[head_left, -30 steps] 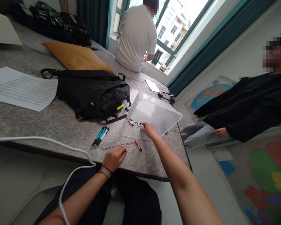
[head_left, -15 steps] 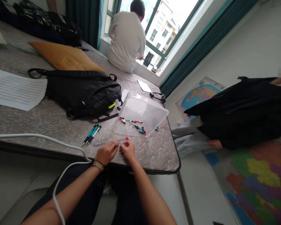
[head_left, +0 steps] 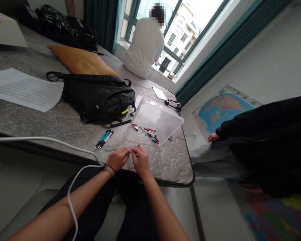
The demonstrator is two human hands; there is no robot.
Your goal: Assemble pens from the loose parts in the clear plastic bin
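Observation:
My left hand and my right hand meet above the near edge of the padded surface, fingertips pinched together. Between them is a small pen part, pale where it shows; my fingers cover most of it. Just past my right fingertips lies a small red piece. Beyond my hands stands a clear plastic tray, with loose pen parts in red, black, teal and metal at its near side. Several assembled pens, teal, white and black, lie side by side to the left.
A black backpack, an orange envelope and printed paper lie farther left. A white cable runs over the edge and across my left arm. One person sits by the window; another, in dark clothes, stands at right.
My hands have come together, and the right fingers now close at the left fingertips. The view has shifted slightly. The standing person at right has moved, with one hand now raised near the map.

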